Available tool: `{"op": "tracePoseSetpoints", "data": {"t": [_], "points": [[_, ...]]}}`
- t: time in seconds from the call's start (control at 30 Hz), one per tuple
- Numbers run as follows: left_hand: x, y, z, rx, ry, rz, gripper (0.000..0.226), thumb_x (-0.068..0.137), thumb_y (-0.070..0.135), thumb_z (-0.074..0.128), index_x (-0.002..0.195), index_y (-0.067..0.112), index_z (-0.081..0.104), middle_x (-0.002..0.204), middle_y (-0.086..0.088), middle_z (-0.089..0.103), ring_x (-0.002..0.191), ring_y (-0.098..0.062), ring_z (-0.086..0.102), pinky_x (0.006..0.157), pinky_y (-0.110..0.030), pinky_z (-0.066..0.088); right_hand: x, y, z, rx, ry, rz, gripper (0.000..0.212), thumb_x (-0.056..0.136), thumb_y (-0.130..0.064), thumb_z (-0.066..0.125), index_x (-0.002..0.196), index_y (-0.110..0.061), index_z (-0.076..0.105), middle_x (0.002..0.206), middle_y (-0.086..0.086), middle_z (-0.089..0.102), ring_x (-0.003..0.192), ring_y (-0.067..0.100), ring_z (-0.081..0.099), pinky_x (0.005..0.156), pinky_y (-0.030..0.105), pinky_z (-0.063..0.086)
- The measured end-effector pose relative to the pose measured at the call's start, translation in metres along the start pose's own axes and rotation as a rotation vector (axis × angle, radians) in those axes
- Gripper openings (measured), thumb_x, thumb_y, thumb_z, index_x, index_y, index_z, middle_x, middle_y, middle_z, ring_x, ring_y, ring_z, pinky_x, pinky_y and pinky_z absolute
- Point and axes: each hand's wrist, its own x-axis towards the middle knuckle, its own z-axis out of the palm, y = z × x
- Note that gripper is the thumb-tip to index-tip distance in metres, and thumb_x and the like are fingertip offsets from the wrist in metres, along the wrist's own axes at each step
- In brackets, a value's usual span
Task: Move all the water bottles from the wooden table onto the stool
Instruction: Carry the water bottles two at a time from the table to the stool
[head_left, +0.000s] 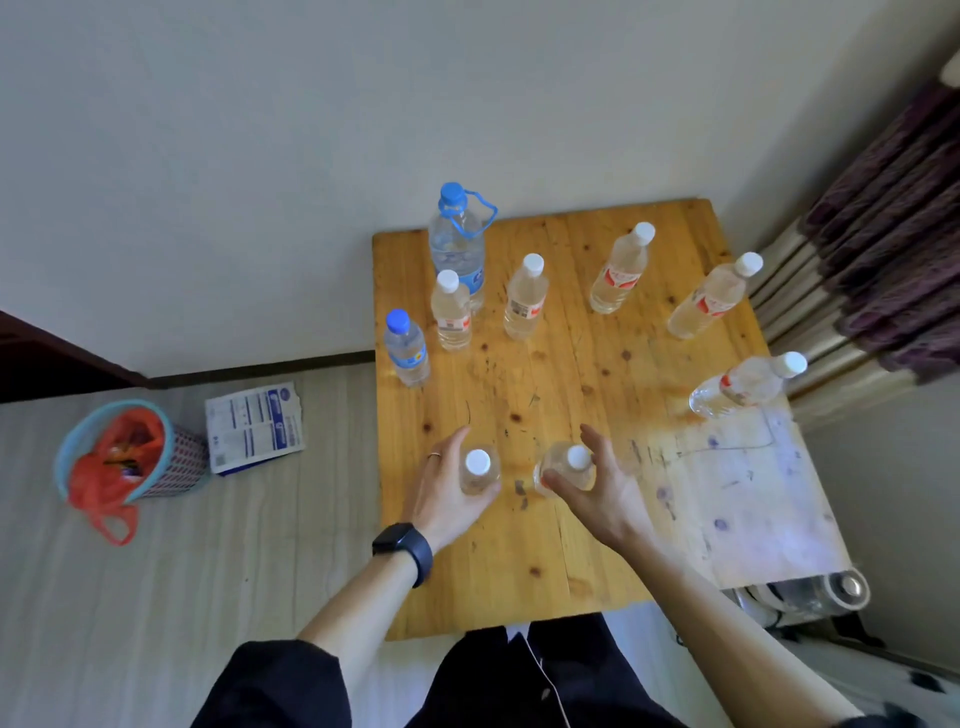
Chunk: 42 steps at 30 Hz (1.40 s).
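Observation:
Several water bottles stand on the wooden table (561, 545). My left hand (441, 493) curls round a white-capped bottle (479, 470) near the table's front. Beside it, my right hand (597, 493) wraps another white-capped bottle (569, 467). Farther back stand a large blue-capped bottle with a carry loop (457, 244), a small blue-capped bottle (406, 347) at the left edge, and white-capped bottles (452, 312), (525, 299), (621, 270), (711, 299), (743, 384). No stool is in view.
A basket with a red plastic bag (119, 457) and a printed packet (253, 426) lie on the floor to the left. A wall runs behind the table, a striped curtain (883, 249) hangs at the right, and a clear container (810, 592) sits by the table's right front corner.

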Motion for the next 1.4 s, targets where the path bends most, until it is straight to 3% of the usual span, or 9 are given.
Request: {"op": "tracePoseSetpoints", "data": {"t": [0.17,0.3,0.47,0.6,0.77,0.87,1.07,1.3,1.4], "points": [[0.018,0.007,0.030,-0.327,0.056,-0.173,0.067,0.077,0.048,0.081,0.135,0.033,0.051,0.134,0.005,0.057,0.128,-0.017,0.051,0.104,-0.040,0.047,0.013,0.002,0.023,0.138,-0.005,0.160,0.077,0.077,-0.072,0.067,0.142,-0.040,0.041,0.140,0.002,0.056,0.123,0.022,0.055,0.089,0.029,0.042],[0.027,0.008,0.039,-0.247,0.177,-0.161,0.034,0.079,0.043,0.077,0.107,0.036,0.059,0.103,0.009,0.067,0.099,-0.018,0.064,0.079,-0.036,0.055,0.017,0.005,0.030,0.148,0.023,0.172,0.063,0.078,-0.071,0.066,0.130,-0.043,0.044,0.124,-0.002,0.062,0.106,0.019,0.060,0.080,0.031,0.046],[0.020,0.000,0.027,-0.148,0.131,-0.130,0.028,0.082,0.053,0.071,0.102,0.042,0.055,0.096,0.012,0.066,0.087,-0.011,0.062,0.058,-0.018,0.043,0.012,0.005,0.029,0.147,0.058,0.192,0.050,0.078,-0.068,0.064,0.118,-0.045,0.044,0.105,-0.003,0.064,0.086,0.014,0.064,0.066,0.030,0.051],[0.019,0.011,0.025,-0.115,0.097,-0.125,0.031,0.082,0.055,0.069,0.104,0.037,0.058,0.095,0.003,0.071,0.084,-0.020,0.069,0.066,-0.036,0.057,-0.009,0.010,0.029,0.206,0.145,0.210,0.041,0.081,-0.065,0.065,0.112,-0.049,0.044,0.097,-0.007,0.068,0.075,0.004,0.065,0.055,0.019,0.046],[0.012,0.047,0.018,-0.027,0.012,0.106,0.026,0.082,0.058,0.069,0.101,0.044,0.058,0.096,0.011,0.066,0.082,-0.013,0.063,0.062,-0.029,0.052,-0.073,0.028,0.007,0.300,0.376,0.237,0.046,0.076,-0.077,0.062,0.113,-0.056,0.046,0.100,-0.018,0.066,0.083,-0.003,0.065,0.063,0.018,0.048],[-0.002,0.082,0.024,0.016,-0.068,0.253,0.024,0.082,0.061,0.067,0.098,0.046,0.057,0.090,0.013,0.068,0.079,-0.011,0.063,0.061,-0.031,0.053,-0.120,0.040,-0.019,0.336,0.501,0.266,0.047,0.074,-0.078,0.064,0.112,-0.055,0.049,0.093,-0.017,0.070,0.072,-0.003,0.065,0.051,0.014,0.046],[-0.049,0.160,0.076,0.133,-0.374,0.568,0.028,0.079,0.066,0.065,0.100,0.049,0.058,0.095,0.012,0.069,0.090,-0.015,0.062,0.072,-0.029,0.049,-0.223,0.069,-0.067,0.381,0.756,0.401,0.037,0.073,-0.071,0.064,0.106,-0.059,0.051,0.086,-0.017,0.070,0.067,0.000,0.065,0.057,0.027,0.053],[-0.191,0.224,0.182,0.287,-0.699,0.930,0.037,0.078,0.065,0.066,0.104,0.040,0.062,0.098,0.005,0.073,0.096,-0.021,0.065,0.081,-0.034,0.052,-0.400,0.099,-0.057,0.418,1.193,0.566,0.037,0.074,-0.066,0.067,0.104,-0.053,0.051,0.087,-0.025,0.068,0.083,-0.011,0.062,0.066,0.015,0.045],[-0.276,0.219,0.222,0.319,-0.885,0.976,0.034,0.074,0.065,0.068,0.099,0.042,0.062,0.093,0.011,0.071,0.092,-0.016,0.065,0.081,-0.030,0.052,-0.495,0.117,-0.022,0.449,1.367,0.689,0.036,0.080,-0.054,0.074,0.109,-0.044,0.056,0.091,-0.021,0.070,0.085,-0.001,0.064,0.073,0.021,0.049]]}}
